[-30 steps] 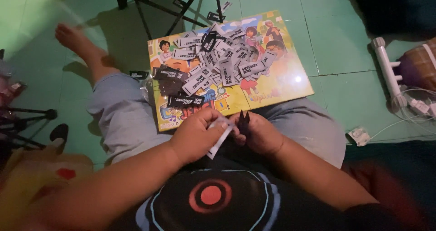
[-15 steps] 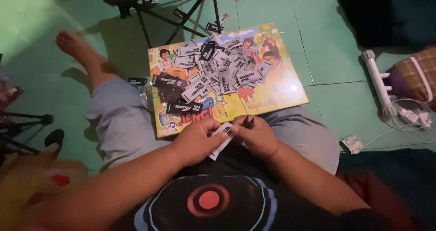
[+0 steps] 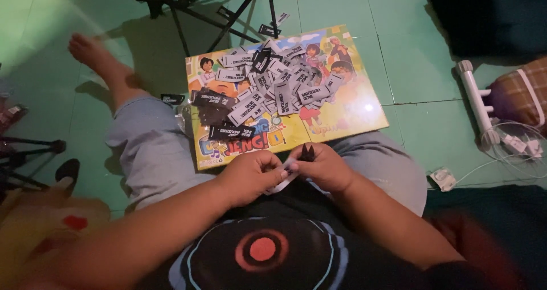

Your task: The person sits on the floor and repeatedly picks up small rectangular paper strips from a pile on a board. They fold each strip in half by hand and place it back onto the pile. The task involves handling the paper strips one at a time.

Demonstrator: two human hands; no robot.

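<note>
Far left: dark tripod legs (image 3: 31, 153) on the green tiled floor (image 3: 410, 62), a bare foot (image 3: 91, 50) stretched out beyond a knee in pale grey cloth. Further right, far side: black folding stand legs (image 3: 228, 10) and, nearer, a glossy cardboard picture board (image 3: 342, 116), bright yellow with cartoon figures, lying flat across the lap's far edge. Heaped on it, a loose pile of small flat labels (image 3: 268, 87), some white, some black, rectangular, overlapping every way. Near centre, just over the black shirt: left hand (image 3: 250, 176) curled, fingers pinching a white label strip (image 3: 286, 173); right hand (image 3: 325, 167) touching it, closed on the same strip's other end and gripping a small black piece (image 3: 306, 151) that sticks up. Far right: white plastic bar (image 3: 476, 102) with a coiled cable, plaid cloth bag (image 3: 521, 96), small white plug (image 3: 443, 179).
</note>
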